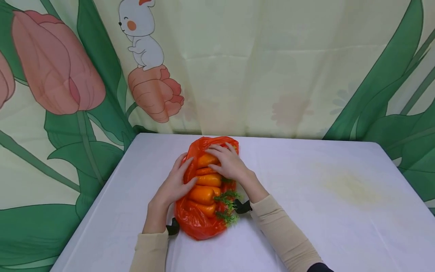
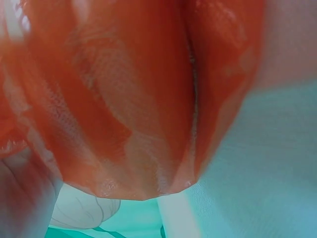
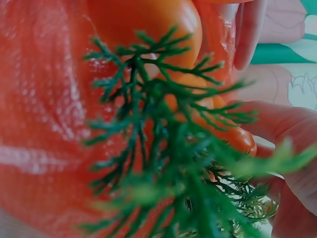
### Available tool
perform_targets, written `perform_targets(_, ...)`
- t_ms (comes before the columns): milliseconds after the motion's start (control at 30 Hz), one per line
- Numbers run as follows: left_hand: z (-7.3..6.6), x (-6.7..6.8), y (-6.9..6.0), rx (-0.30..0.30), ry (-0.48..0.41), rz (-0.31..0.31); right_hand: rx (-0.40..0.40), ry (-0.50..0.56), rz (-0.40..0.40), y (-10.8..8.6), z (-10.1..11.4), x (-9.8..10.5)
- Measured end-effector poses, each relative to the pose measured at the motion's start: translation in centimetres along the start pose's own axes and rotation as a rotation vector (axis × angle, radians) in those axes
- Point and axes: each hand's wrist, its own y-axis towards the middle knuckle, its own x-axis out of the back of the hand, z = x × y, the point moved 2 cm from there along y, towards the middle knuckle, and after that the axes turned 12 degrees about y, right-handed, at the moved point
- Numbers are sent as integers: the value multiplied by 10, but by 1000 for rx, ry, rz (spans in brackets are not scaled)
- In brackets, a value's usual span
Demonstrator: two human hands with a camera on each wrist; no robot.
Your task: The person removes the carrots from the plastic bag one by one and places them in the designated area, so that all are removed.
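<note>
A red plastic bag (image 1: pixel 204 226) lies on the table with its mouth spread wide. Inside it several glossy orange carrots (image 1: pixel 202 195) lie in a stack, their feathery green tops (image 1: pixel 225 206) sticking out on the right. My left hand (image 1: pixel 174 185) rests along the bag's left side, fingers spread on the plastic and thumb near the carrots. Over the far end of the bag reaches my right hand (image 1: pixel 228 162), its spread fingers and thumb on either side of the uppermost carrot (image 1: pixel 205 160). Greens (image 3: pixel 183 163) cover much of the right wrist view; red plastic (image 2: pixel 124 99) fills the left one.
The bag sits on a white-covered table (image 1: pixel 306 196), near its far edge. Behind stands a curtain (image 1: pixel 255 68) printed with tulips and a rabbit. Black wrist straps (image 1: pixel 242 206) show beside the bag.
</note>
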Motion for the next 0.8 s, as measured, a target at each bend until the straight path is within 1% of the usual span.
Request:
perform_targets(233,0,-1,1,0,-3,-22,14,-25,-8,-1,-2,-3)
perform_targets(367,0,-2,2,4,8,-22,11,-28,-10,0,-2,-5)
perform_targets(600,0,-3,4,1,4,-26,-4,-42,10,2,-3,-8)
perform_targets(800,-2,-3,4,-2,7,-25,-2,-64,-2,3,-4,-11)
